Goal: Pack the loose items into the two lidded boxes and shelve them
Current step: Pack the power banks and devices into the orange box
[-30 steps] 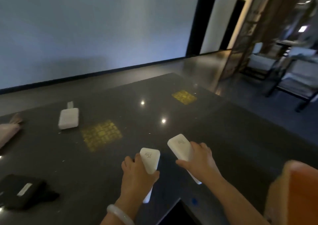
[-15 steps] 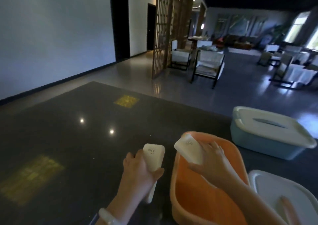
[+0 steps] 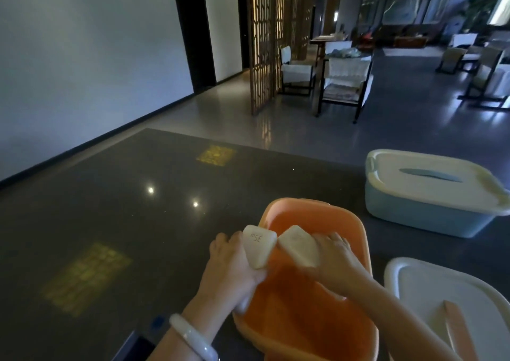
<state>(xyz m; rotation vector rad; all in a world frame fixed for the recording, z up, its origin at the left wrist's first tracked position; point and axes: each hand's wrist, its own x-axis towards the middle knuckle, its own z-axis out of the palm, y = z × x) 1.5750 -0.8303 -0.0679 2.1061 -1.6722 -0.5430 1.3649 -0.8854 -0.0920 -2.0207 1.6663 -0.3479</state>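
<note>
Both your hands have swung over toward the orange box since half a second ago. Your left hand was out over the table at the box's nine o'clock and now reaches its rim, and your right hand sits further over the opening.

Your left hand curls round the handle of the left white device. Its head, with grey markings, points to twelve o'clock above the box's nine-o'clock rim. Your right hand wraps its fingers round the right white device, held over the open box with its head tilted toward eleven o'clock. The two heads are just beside each other; you cannot tell whether they touch.

The orange box stands open on the dark table. At its two o'clock, apart from it, stands a blue box with a fitted lid on. A loose lid lies at the orange box's four o'clock. A pale bracelet circles your left wrist.
</note>
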